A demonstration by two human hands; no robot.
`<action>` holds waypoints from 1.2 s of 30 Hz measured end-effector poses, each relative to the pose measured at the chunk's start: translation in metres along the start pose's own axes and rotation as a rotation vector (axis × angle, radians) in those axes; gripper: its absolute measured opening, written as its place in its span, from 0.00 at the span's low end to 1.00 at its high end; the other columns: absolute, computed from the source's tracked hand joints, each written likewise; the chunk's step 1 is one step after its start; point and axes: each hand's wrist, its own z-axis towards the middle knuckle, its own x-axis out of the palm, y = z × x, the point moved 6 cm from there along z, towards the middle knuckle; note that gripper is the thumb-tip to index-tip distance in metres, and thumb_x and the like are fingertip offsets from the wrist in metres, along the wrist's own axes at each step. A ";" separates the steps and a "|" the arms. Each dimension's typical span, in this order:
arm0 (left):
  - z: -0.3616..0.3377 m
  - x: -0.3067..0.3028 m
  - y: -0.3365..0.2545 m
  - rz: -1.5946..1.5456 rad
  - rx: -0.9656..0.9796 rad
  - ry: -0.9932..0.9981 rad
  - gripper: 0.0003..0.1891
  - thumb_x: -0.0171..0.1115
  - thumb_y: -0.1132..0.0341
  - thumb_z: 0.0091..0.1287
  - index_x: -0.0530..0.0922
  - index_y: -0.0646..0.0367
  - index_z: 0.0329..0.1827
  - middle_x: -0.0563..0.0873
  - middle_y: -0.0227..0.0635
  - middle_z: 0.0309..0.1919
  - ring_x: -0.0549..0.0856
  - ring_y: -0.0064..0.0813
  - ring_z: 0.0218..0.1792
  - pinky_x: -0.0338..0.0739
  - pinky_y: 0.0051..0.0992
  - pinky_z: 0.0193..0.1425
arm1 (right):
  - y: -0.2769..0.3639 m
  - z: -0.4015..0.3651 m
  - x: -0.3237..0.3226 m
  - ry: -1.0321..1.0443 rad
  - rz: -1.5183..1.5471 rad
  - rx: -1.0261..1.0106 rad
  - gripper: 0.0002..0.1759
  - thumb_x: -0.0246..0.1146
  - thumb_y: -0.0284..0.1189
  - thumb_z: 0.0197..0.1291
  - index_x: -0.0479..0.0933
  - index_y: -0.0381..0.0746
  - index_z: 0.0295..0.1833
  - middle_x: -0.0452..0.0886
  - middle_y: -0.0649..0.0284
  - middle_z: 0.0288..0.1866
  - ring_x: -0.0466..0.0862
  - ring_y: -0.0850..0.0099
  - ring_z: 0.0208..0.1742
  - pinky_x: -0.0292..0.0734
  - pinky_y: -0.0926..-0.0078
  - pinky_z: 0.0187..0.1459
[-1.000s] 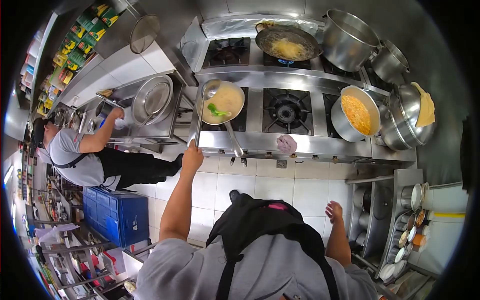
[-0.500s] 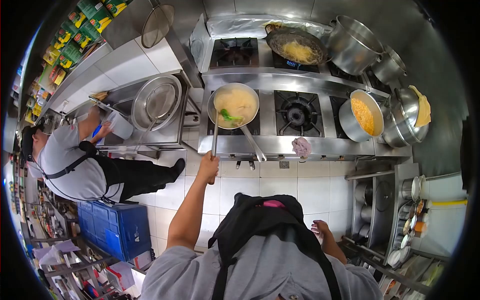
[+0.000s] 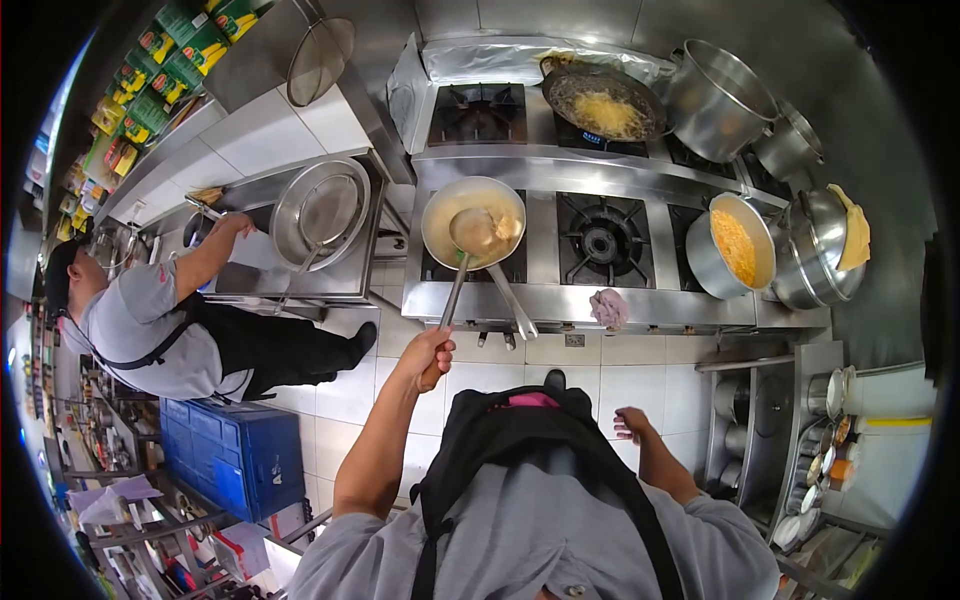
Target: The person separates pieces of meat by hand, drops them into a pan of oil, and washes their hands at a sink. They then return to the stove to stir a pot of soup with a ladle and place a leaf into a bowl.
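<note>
My left hand point(image 3: 428, 357) is closed round the handle end of a long-handled ladle point(image 3: 474, 231). The ladle's broad bowl rests in the pale, creamy food inside a saucepan point(image 3: 432, 205) on the front left burner. Pale lumps point(image 3: 508, 226) lie beside the bowl at the right, and only a trace of green shows near the ladle's neck. The pan's own handle point(image 3: 512, 302) juts toward me over the stove edge, with no hand on it. Low at my right side, my right hand point(image 3: 632, 424) hangs with its fingers apart, holding nothing.
A wok point(image 3: 605, 100) of bubbling yellow food is on a back burner. Tall pots point(image 3: 722, 100) stand behind at the right, with a pot of orange food point(image 3: 735, 245) in front. A crumpled cloth point(image 3: 608, 308) lies on the stove edge. A co-worker point(image 3: 150, 320) stands left at the sink counter.
My left hand has turned the ladle, bringing its bowl to the pan's middle; the green leaf is now mostly hidden. The co-worker's arm has stretched forward over the white container.
</note>
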 end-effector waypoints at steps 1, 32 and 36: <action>-0.003 0.000 0.000 0.005 0.001 -0.007 0.06 0.56 0.65 0.74 0.69 0.54 0.43 0.73 0.27 0.26 0.71 0.16 0.18 0.69 0.20 0.17 | 0.015 0.006 -0.003 -0.007 0.001 -0.026 0.07 0.59 0.36 0.67 0.77 0.48 0.47 0.79 0.69 0.36 0.80 0.71 0.34 0.77 0.64 0.37; 0.001 0.019 0.017 0.038 0.182 -0.211 0.06 0.56 0.67 0.73 0.68 0.56 0.43 0.73 0.30 0.26 0.70 0.19 0.17 0.68 0.21 0.17 | 0.024 0.020 -0.023 0.024 -0.025 0.014 0.08 0.59 0.35 0.68 0.77 0.47 0.49 0.80 0.68 0.38 0.81 0.70 0.37 0.78 0.62 0.41; 0.001 0.014 0.016 0.010 0.180 -0.162 0.06 0.56 0.67 0.74 0.67 0.55 0.42 0.74 0.30 0.27 0.70 0.18 0.17 0.67 0.20 0.17 | 0.030 0.018 -0.024 0.008 0.002 -0.015 0.08 0.59 0.35 0.68 0.77 0.47 0.49 0.80 0.68 0.37 0.81 0.70 0.36 0.78 0.62 0.41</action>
